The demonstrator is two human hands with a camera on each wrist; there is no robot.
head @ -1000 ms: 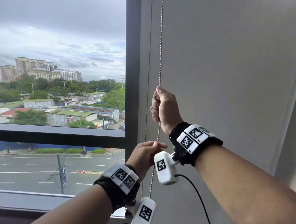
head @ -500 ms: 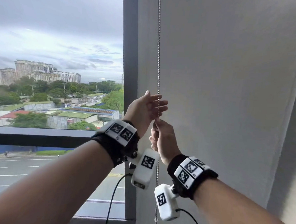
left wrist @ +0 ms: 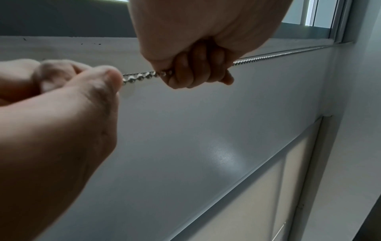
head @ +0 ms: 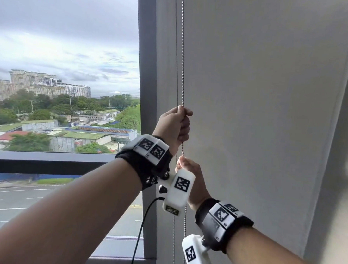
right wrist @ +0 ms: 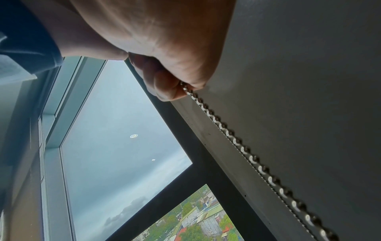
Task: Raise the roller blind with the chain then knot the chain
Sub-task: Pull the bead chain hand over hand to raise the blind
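Observation:
A metal bead chain (head: 183, 61) hangs in front of the grey roller blind (head: 260, 116), with a thinner second strand just left of it. My left hand (head: 174, 125) grips the chain in a fist at mid height. My right hand (head: 187, 167) holds the same strand directly below, partly hidden by the left wrist camera. In the left wrist view my left hand (left wrist: 195, 71) has its fingers curled round the chain (left wrist: 142, 76), and my right hand (left wrist: 82, 78) pinches it a short way along. The right wrist view shows my right hand (right wrist: 169, 84) closed on the chain (right wrist: 247, 156).
A grey window post (head: 146, 69) stands just left of the chain. A dark horizontal window bar (head: 46, 161) crosses behind my left forearm. Black cables (head: 141, 231) hang from the wrist cameras. A wall edge (head: 339, 160) borders the blind on the right.
My left hand rose from below the right, reached over it with open fingers, and now grips the chain above. My right hand has come down with the chain.

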